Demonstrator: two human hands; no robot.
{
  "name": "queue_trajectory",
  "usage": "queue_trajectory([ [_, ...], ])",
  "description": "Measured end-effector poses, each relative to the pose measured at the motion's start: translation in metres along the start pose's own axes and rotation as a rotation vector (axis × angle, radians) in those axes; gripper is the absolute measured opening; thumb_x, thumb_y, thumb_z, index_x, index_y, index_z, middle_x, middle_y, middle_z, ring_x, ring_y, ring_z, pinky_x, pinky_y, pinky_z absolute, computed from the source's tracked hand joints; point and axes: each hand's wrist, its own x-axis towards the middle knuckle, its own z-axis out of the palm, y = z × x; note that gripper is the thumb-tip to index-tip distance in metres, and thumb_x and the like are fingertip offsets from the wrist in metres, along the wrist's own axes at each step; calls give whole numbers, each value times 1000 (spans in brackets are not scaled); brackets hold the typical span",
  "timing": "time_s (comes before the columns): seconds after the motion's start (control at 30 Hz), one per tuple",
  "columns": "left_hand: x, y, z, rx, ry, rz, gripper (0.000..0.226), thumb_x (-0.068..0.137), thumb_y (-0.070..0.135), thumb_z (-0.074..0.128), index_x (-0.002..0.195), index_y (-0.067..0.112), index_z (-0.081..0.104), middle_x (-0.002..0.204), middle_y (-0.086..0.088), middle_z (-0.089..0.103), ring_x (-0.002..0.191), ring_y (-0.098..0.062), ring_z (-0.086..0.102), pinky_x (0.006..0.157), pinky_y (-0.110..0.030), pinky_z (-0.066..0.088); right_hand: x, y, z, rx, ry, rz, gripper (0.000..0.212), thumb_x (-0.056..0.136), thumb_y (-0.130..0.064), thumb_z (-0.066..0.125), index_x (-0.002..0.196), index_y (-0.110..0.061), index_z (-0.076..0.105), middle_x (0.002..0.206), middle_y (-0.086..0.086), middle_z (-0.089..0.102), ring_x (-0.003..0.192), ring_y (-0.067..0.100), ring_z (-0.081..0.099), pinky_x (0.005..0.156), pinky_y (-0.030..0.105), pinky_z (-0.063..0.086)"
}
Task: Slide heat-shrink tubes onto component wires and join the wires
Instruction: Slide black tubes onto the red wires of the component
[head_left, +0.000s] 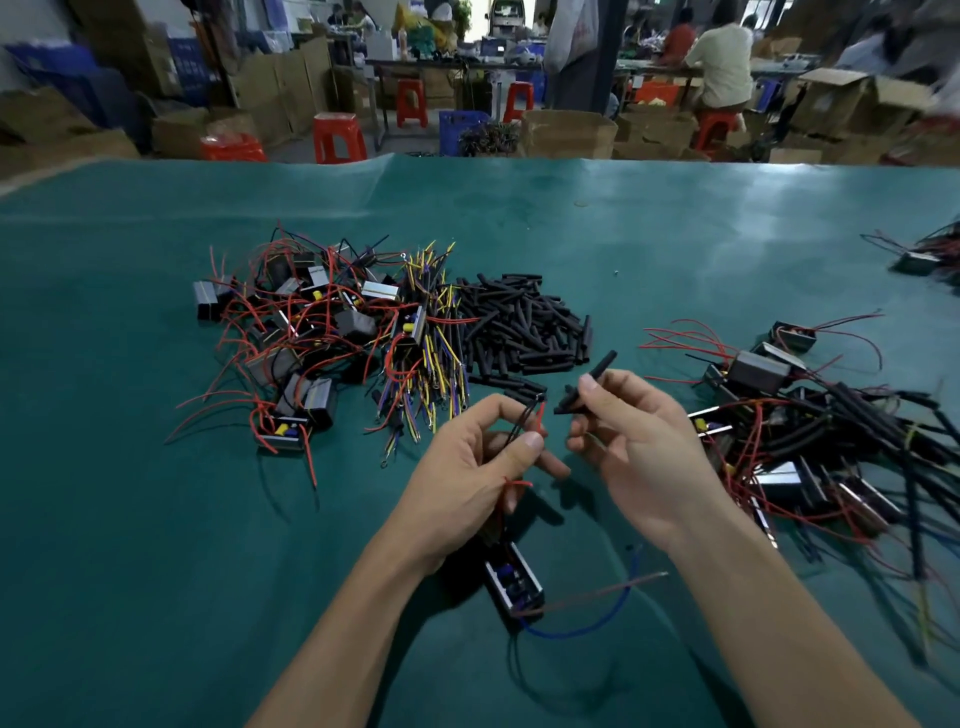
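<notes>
A: Where are the wire ends now, vs. the tube?

B: The left hand (483, 467) pinches the black and red wire ends (530, 421) between thumb and forefinger; the tips point up and a bit to the right. The right hand (634, 447) grips a black heat-shrink tube (587, 382) with thumb and fingers. I think there is a 2nd tube in the same grip, but I cannot tell for sure.

A: And the tube's long axis?

B: Slanted: lower end toward the wire tips, upper end toward the far right corner of the worktop (156, 519). The lower mouth is just beside the wire tips, not touching yet.

A: So which hand should travel?

B: Prob. the right one; it is free to slide the tube down-left onto the wires, while the left only keeps them steady. The axis of tube and wires do not line up fully, so a small turn is needed first, I judge.

A: The component itself?

B: The small box module (514, 582) lies near the front edge, under the left wrist, with blue and brown leads (597, 603) going right. The loose tube pile (524, 327) is farther, at mid worktop.
</notes>
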Motion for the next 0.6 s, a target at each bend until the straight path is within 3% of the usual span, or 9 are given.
queue_trajectory([
  [0.07,0,-1,1,-22,-3,-9,4,102,12,54,102,11,51,88,-14,77,45,-10,42,48,-17,40,-2,2,2,-40,-24,-9,27,77,-19,75,95,-7,58,84,10,57,60,17,56,56,24,51],
  [0.23,0,-3,-2,-21,-5,2,14,102,13,55,109,16,44,85,-12,77,43,-11,40,48,-17,38,1,1,2,26,49,-83,20,78,-19,73,88,-10,59,82,8,62,62,15,60,59,24,51],
  [0.4,1,-5,-3,-47,-5,8,11,101,12,56,112,13,53,82,-15,76,43,-9,41,46,-16,37,-1,6,4,-104,4,-100,26,77,-21,75,92,-7,60,78,8,62,61,17,61,59,25,52],
  [0.6,1,-7,-3,-48,22,8,9,102,10,56,111,10,57,79,-13,76,42,-10,39,46,-16,36,2,-1,-4,-50,33,-142,18,77,-20,75,85,-12,61,73,6,63,58,16,58,60,25,49],
])
